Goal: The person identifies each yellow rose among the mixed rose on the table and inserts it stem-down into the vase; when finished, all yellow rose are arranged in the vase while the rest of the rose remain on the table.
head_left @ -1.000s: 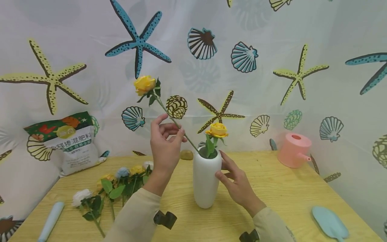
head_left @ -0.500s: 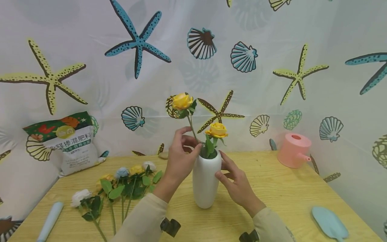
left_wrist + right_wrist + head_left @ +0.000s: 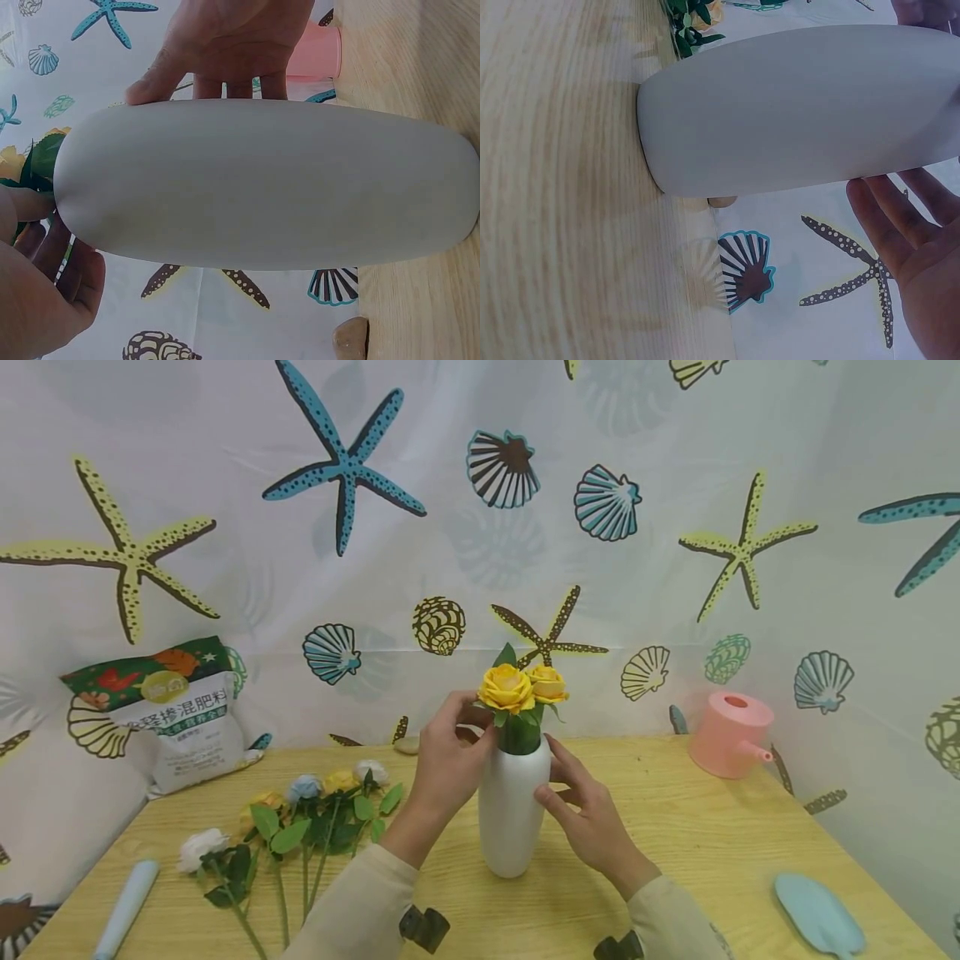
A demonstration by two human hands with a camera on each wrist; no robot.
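Note:
A tall white vase stands upright on the wooden table with two yellow roses in its mouth, their blooms side by side just above the rim. At the rim, my left hand pinches the left yellow rose below its bloom; leaves and the vase edge hide most of the stem. The other yellow rose leans to the right. My right hand holds the vase from the right, thumb in front and fingers behind. In the right wrist view, the right fingertips touch the vase wall.
Several loose flowers lie at left, among them a white rose and a blue one. A fertilizer bag leans at the back left, near a pale blue handle. A pink watering can and blue scoop are at right.
My left hand has moved right and down to the rim, lowering the slanted rose into the vase until its bloom sits beside the other. My right hand has stayed on the vase.

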